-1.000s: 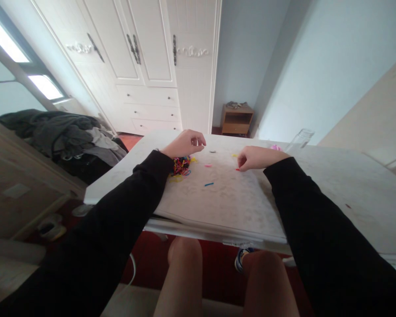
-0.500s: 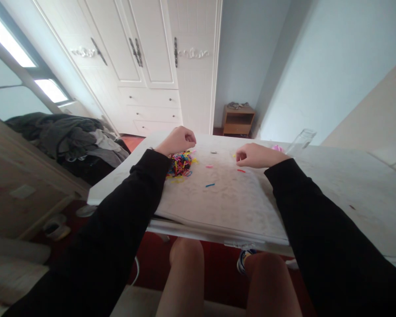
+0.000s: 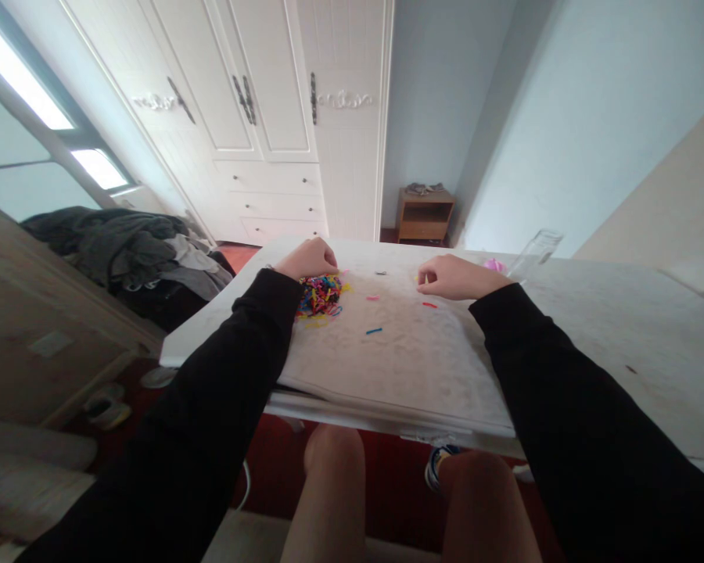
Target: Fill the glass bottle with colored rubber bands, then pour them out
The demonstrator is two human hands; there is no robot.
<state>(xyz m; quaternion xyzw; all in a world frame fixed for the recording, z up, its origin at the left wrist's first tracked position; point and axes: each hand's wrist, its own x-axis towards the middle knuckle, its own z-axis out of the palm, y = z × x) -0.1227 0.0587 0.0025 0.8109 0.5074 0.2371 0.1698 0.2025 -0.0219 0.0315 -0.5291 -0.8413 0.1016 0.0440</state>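
My left hand (image 3: 310, 259) is closed just behind a heap of small colourful rubber bands (image 3: 321, 297); its fingertips are turned away, so what they pinch, if anything, does not show. Across the white table, my right hand (image 3: 449, 277) rests with curled fingers near a bit of yellow at its fingertips, too small to make out. Between the hands lie a pink band (image 3: 373, 298), a blue band (image 3: 374, 331) and a small metallic piece (image 3: 381, 273). A red band (image 3: 429, 305) sits just below my right hand.
A clear glass bottle (image 3: 536, 252) and a pink object (image 3: 493, 265) are beyond my right wrist on the white table (image 3: 387, 383). Clothes (image 3: 134, 242) are piled at the left. A white wardrobe (image 3: 270, 188) and a small wooden cabinet (image 3: 425, 215) stand behind the table.
My left hand has come down and slightly left, closer to the heap of bands. My right hand stays almost where it was. The view has shifted slightly.
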